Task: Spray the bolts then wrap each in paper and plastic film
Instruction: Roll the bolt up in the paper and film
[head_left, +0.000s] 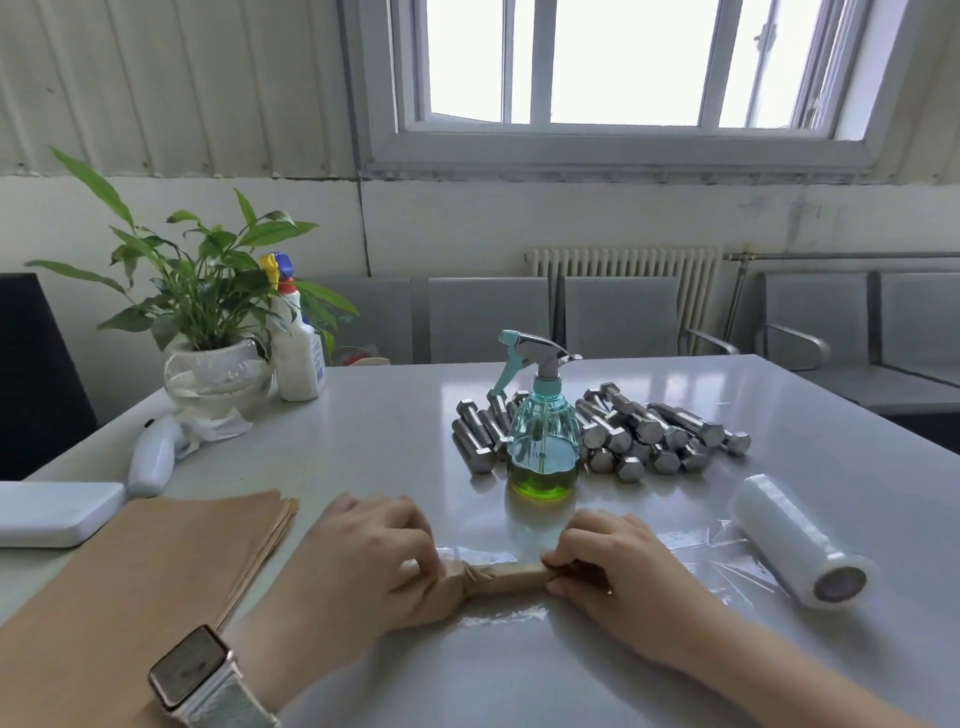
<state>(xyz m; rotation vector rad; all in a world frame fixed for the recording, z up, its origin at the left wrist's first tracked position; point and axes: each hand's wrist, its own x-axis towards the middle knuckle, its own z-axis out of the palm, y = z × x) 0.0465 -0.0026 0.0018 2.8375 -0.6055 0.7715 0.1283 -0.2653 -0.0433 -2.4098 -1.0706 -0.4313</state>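
On the glossy grey worktop (395, 415), the paper-wrapped bolt (511, 577) lies crosswise at the near middle on a sheet of clear plastic film (696, 551), the left hand (374, 551) on its left end and the right hand (618, 566) on its right. Behind it stands the teal plastic spray bottle (543, 441), with the pile of steel hex bolts (644, 436) behind and beside it (mostly to its right). The white roll of plastic film (800, 540) lies to the right, the stack of brown paper sheets (171, 566) to the left. The potted green plant in a glass bowl (208, 332) sits at the far left corner.
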